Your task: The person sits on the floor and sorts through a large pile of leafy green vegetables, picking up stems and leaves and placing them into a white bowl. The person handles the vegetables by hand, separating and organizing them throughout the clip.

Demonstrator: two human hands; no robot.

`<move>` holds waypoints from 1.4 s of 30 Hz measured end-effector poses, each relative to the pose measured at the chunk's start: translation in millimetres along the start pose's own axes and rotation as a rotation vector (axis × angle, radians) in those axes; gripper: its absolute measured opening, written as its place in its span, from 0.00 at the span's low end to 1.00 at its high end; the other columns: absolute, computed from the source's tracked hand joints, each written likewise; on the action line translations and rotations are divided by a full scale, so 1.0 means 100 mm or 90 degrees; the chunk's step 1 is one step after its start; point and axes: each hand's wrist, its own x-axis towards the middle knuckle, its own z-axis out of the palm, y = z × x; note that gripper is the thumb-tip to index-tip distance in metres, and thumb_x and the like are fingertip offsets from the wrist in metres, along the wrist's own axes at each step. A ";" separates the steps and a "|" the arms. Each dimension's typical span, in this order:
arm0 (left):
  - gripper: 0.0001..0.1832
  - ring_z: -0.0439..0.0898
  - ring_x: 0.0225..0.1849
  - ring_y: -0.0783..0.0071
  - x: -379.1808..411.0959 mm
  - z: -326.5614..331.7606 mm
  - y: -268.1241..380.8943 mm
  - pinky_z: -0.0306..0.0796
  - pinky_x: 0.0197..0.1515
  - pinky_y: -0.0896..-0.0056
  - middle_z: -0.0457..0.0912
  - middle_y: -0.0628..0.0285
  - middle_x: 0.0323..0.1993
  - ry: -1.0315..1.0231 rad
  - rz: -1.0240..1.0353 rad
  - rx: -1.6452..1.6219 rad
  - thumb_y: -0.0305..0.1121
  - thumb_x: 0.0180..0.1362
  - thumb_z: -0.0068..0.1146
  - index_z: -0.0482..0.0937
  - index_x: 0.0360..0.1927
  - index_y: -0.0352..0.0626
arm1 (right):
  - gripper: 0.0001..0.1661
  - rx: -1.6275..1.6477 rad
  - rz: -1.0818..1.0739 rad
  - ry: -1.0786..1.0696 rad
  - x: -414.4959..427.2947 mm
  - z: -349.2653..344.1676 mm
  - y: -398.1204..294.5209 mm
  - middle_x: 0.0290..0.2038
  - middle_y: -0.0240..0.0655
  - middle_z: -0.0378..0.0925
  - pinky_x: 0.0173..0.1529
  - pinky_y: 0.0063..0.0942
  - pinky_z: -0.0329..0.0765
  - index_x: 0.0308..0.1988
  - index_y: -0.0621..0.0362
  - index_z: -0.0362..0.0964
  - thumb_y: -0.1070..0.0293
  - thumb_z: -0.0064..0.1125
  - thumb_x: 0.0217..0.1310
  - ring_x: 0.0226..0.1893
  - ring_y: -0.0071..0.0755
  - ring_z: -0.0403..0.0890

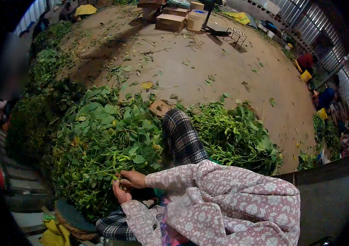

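Observation:
At the lower middle, my left hand (121, 192) and my right hand (133, 179) are close together, both on a green leafy stalk with pods (115, 164). The fingers meet around the stalk, and part of it is hidden by them. Under and beyond them spreads a large heap of leafy bean plants (100, 123). To the right of my plaid-covered knee lies a second heap of stalks with green pods (229, 135). Both of my sleeves are patterned pink and white.
A brown floor (223, 77) bears scattered leaves. Cardboard boxes (170, 23) and a white bucket (196, 21) stand at the back, with a small metal-framed stool (236, 34) nearby. A round dark seat (72, 215) is at lower left. Other people sit along the right wall, one at far left.

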 end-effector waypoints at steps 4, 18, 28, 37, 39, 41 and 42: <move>0.21 0.74 0.36 0.75 0.00 0.01 -0.01 0.71 0.37 0.73 0.75 0.65 0.38 -0.001 0.016 0.034 0.45 0.56 0.45 0.71 0.49 0.44 | 0.24 -0.126 -0.019 0.011 0.05 0.11 0.17 0.25 0.44 0.75 0.29 0.36 0.72 0.53 0.59 0.58 0.59 0.46 0.61 0.25 0.45 0.77; 0.14 0.76 0.32 0.75 0.17 -0.06 -0.20 0.70 0.33 0.73 0.78 0.65 0.34 0.031 -0.036 -0.122 0.40 0.56 0.43 0.75 0.37 0.44 | 0.24 -0.302 0.027 -0.033 0.14 0.04 0.38 0.30 0.48 0.77 0.32 0.38 0.74 0.46 0.58 0.66 0.54 0.54 0.53 0.29 0.47 0.78; 0.11 0.73 0.27 0.80 -0.11 0.09 -0.01 0.67 0.24 0.80 0.76 0.65 0.34 0.031 -0.046 -0.119 0.31 0.51 0.43 0.74 0.38 0.45 | 0.26 -0.373 0.110 0.009 0.61 -0.08 0.20 0.31 0.53 0.75 0.39 0.42 0.72 0.44 0.64 0.63 0.56 0.56 0.52 0.34 0.56 0.76; 0.17 0.75 0.42 0.67 0.06 -0.24 -0.31 0.69 0.49 0.65 0.76 0.61 0.42 0.059 -0.051 -0.121 0.33 0.52 0.43 0.73 0.44 0.40 | 0.27 -0.235 0.063 0.076 0.60 -0.11 0.34 0.37 0.52 0.74 0.43 0.44 0.71 0.45 0.65 0.64 0.61 0.59 0.47 0.39 0.55 0.75; 0.15 0.76 0.40 0.67 -0.01 -0.04 -0.18 0.69 0.47 0.64 0.77 0.61 0.40 0.047 -0.060 -0.096 0.34 0.53 0.43 0.74 0.41 0.40 | 0.23 -0.192 0.053 0.096 0.56 -0.15 0.37 0.34 0.49 0.74 0.41 0.38 0.71 0.42 0.67 0.65 0.63 0.57 0.48 0.35 0.47 0.76; 0.13 0.77 0.39 0.67 -0.06 0.06 -0.19 0.70 0.45 0.64 0.78 0.61 0.38 0.044 -0.063 -0.076 0.35 0.55 0.44 0.74 0.39 0.40 | 0.21 -0.160 0.067 0.098 0.51 -0.15 0.39 0.33 0.47 0.74 0.40 0.35 0.71 0.41 0.68 0.65 0.65 0.55 0.48 0.33 0.41 0.76; 0.12 0.77 0.38 0.67 -0.09 0.07 -0.23 0.71 0.44 0.64 0.78 0.61 0.37 0.053 -0.062 -0.066 0.35 0.55 0.44 0.74 0.38 0.40 | 0.21 -0.149 0.088 0.090 0.45 -0.14 0.36 0.32 0.46 0.74 0.40 0.35 0.70 0.41 0.68 0.65 0.65 0.55 0.48 0.33 0.40 0.75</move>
